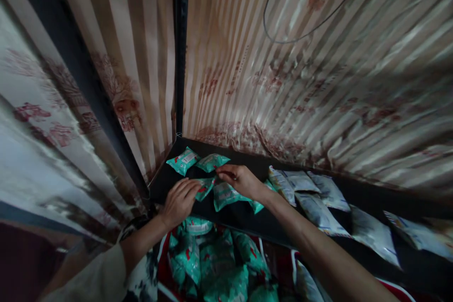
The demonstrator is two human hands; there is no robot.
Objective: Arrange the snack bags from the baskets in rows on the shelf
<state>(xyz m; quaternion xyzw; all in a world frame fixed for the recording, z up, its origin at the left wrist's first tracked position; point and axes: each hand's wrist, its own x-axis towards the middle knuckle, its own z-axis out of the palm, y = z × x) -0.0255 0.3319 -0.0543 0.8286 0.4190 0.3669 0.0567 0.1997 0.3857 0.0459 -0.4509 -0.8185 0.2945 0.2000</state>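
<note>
Head view, left hand (pixel 180 199) holding green packet (pixel 206 189), right hand (pixel 241 180) nearby

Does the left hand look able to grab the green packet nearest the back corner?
Probably yes: the left hand is just in front of that green packet, and I see nothing blocking the way. Its fingers are at another packet, though, so it might have to leave that first.

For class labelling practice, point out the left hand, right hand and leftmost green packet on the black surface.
Left hand (pixel 180 199): head view, back of hand.
Right hand (pixel 243 181): head view, back of hand.
Leftmost green packet (pixel 183 161): head view, upper face.
</note>
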